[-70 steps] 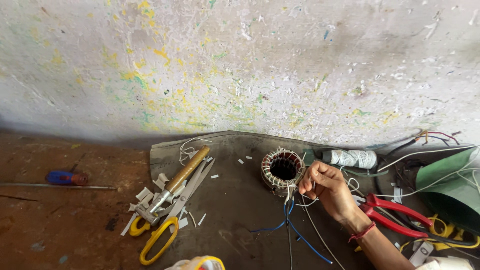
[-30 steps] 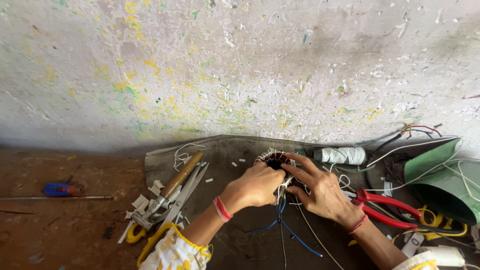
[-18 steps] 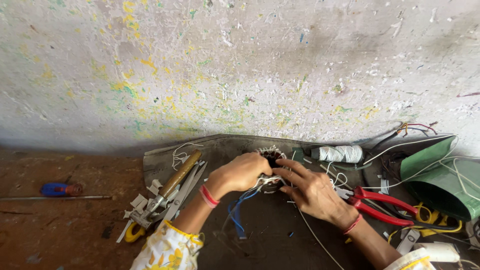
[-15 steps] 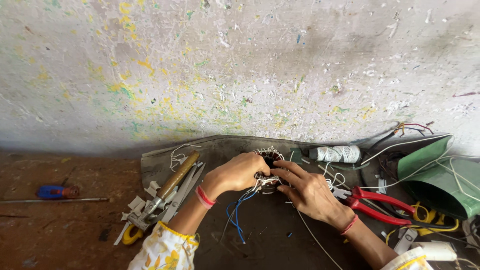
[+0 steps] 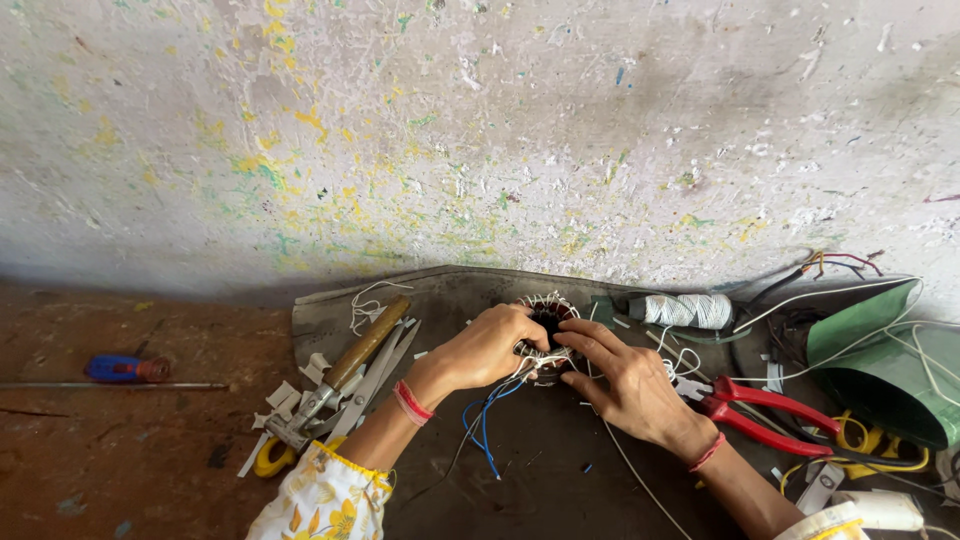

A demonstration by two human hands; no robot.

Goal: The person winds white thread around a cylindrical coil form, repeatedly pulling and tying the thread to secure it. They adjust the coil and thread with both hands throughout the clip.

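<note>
Where both hands (image 5: 560, 365) meet: round, wire-wound ribbed motor stator (image 5: 547, 318).

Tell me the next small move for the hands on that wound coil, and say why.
Probably steady the coil with the left hand while the right hand draws the loose white thread snug. Both hands already grip the coil from either side, blue wires trail below it, and the thread lies slack beside the right fingers.

Repair workshop: paint-flecked wall (image 5: 480, 130), dirt floor (image 5: 120, 450), pliers (image 5: 770, 415), screwdriver (image 5: 130, 370), wire scraps on mat (image 5: 520, 480).
</note>
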